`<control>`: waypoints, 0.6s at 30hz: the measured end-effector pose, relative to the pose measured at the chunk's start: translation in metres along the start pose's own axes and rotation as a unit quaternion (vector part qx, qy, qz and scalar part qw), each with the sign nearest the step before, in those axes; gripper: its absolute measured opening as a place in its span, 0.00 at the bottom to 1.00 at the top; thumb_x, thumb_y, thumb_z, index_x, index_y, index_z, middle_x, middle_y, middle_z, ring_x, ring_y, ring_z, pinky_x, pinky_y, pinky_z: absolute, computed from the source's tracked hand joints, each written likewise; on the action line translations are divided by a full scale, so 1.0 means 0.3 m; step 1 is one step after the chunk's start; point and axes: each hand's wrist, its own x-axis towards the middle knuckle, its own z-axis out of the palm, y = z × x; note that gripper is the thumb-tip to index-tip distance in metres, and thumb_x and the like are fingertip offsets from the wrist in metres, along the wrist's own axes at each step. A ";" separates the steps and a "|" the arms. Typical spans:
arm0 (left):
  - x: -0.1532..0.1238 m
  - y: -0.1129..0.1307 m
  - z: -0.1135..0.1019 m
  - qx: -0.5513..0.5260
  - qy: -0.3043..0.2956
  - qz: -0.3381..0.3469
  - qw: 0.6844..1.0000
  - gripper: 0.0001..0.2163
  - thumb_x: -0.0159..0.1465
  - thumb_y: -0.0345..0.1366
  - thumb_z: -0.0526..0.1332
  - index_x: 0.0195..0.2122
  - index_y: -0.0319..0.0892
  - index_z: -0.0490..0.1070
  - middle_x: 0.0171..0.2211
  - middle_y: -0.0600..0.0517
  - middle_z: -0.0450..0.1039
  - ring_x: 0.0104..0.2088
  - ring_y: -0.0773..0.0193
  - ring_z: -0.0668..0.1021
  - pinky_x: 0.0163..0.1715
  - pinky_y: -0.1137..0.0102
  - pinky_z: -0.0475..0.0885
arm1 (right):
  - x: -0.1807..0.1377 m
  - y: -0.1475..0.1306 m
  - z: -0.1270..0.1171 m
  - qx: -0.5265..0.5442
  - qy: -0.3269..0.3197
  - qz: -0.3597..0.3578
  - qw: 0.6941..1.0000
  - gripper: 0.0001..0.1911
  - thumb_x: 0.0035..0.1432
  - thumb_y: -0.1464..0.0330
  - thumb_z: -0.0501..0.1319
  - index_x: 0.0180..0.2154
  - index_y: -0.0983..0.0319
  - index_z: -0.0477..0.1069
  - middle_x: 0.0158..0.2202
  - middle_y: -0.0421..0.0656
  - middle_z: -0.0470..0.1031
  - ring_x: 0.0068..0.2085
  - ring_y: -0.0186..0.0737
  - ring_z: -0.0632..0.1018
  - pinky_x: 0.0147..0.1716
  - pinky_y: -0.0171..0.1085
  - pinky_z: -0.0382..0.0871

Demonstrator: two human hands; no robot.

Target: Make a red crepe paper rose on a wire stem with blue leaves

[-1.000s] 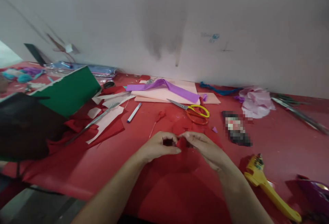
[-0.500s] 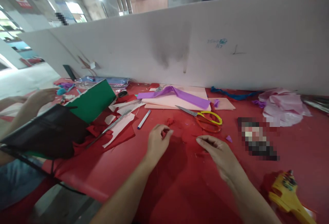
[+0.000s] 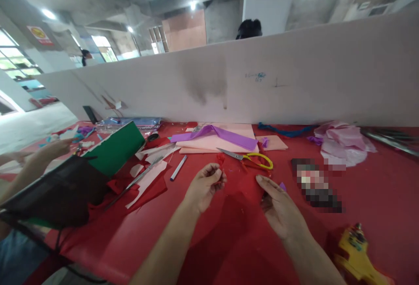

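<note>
My left hand (image 3: 206, 187) is closed, with thumb and fingers pinching a small crumpled piece of red crepe paper (image 3: 221, 160) that sticks up above the fingertips. A short way to its right, my right hand (image 3: 283, 208) hangs over the table with thumb and fingers parted and the lower fingers curled. I see nothing held in it, though red against red is hard to make out there. Just beyond both hands lie scissors (image 3: 231, 152) with a yellow and a red handle loop. A small purple scrap (image 3: 282, 186) shows behind the right hand.
A purple strip (image 3: 209, 132) lies on peach sheets (image 3: 218, 146) at the back. Left are a marker (image 3: 178, 168), paper scraps, a long metal tool and a green board (image 3: 119, 147). Right are pink plastic (image 3: 343, 143) and a yellow glue gun (image 3: 355, 254). A co-worker's hand (image 3: 55, 149) is far left.
The view has tilted upward. My left hand has turned and lifted, bringing the red piece upright into sight. The right hand has rotated, its fingers now further apart.
</note>
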 end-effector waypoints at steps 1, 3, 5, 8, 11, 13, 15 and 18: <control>-0.010 0.004 0.021 -0.074 -0.017 0.002 0.997 0.10 0.52 0.33 0.67 0.32 0.40 0.66 0.26 0.55 0.70 0.26 0.71 0.73 0.30 0.74 0.68 | -0.002 -0.004 0.001 0.019 0.006 0.000 1.000 0.16 0.32 0.71 0.76 0.29 0.61 0.77 0.27 0.36 0.81 0.26 0.31 0.79 0.27 0.27 0.74; -0.025 0.011 0.055 -0.150 -0.041 0.009 0.988 0.13 0.48 0.30 0.70 0.31 0.40 0.68 0.25 0.55 0.70 0.25 0.72 0.72 0.27 0.76 0.66 | -0.007 -0.011 0.005 0.041 0.009 0.000 0.999 0.16 0.32 0.72 0.76 0.29 0.62 0.77 0.26 0.36 0.81 0.25 0.30 0.78 0.25 0.26 0.74; -0.035 0.013 0.077 -0.178 -0.058 0.010 0.982 0.13 0.47 0.29 0.71 0.30 0.39 0.69 0.24 0.54 0.70 0.24 0.72 0.72 0.24 0.78 0.63 | -0.015 -0.018 0.009 0.058 0.012 -0.006 0.998 0.16 0.32 0.74 0.76 0.28 0.62 0.77 0.25 0.36 0.81 0.24 0.29 0.78 0.23 0.25 0.73; -0.041 -0.002 0.083 -0.200 -0.056 -0.004 0.978 0.12 0.46 0.29 0.72 0.28 0.38 0.69 0.24 0.53 0.72 0.23 0.74 0.70 0.20 0.80 0.59 | -0.031 -0.026 0.019 0.071 0.013 -0.010 0.997 0.16 0.31 0.75 0.76 0.27 0.62 0.78 0.23 0.35 0.80 0.23 0.28 0.77 0.22 0.23 0.73; -0.044 -0.036 0.071 -0.221 -0.038 -0.046 0.973 0.14 0.44 0.28 0.73 0.28 0.39 0.69 0.24 0.54 0.71 0.21 0.75 0.69 0.19 0.81 0.57 | -0.047 -0.031 0.029 0.067 0.019 -0.019 0.997 0.16 0.30 0.74 0.76 0.26 0.61 0.77 0.23 0.34 0.80 0.22 0.28 0.77 0.21 0.23 0.72; -0.047 -0.062 0.066 -0.225 -0.030 -0.080 0.971 0.14 0.43 0.28 0.73 0.28 0.39 0.69 0.23 0.55 0.69 0.21 0.75 0.68 0.19 0.80 0.58 | -0.056 -0.034 0.034 0.061 0.024 -0.032 0.997 0.16 0.29 0.74 0.77 0.26 0.61 0.78 0.22 0.35 0.79 0.22 0.28 0.77 0.20 0.23 0.71; -0.048 -0.083 0.065 -0.219 -0.030 -0.108 0.969 0.14 0.43 0.28 0.73 0.29 0.39 0.70 0.22 0.56 0.68 0.21 0.75 0.69 0.20 0.80 0.60 | -0.062 -0.036 0.037 0.055 0.021 -0.046 0.997 0.16 0.29 0.73 0.76 0.26 0.61 0.78 0.22 0.35 0.79 0.22 0.28 0.76 0.17 0.22 0.68; -0.048 -0.099 0.070 -0.211 -0.039 -0.115 0.970 0.13 0.44 0.28 0.72 0.29 0.39 0.71 0.22 0.56 0.67 0.21 0.75 0.69 0.20 0.80 0.60 | -0.065 -0.038 0.038 0.048 0.017 -0.063 0.997 0.14 0.31 0.72 0.76 0.25 0.60 0.78 0.22 0.35 0.79 0.21 0.28 0.75 0.15 0.23 0.63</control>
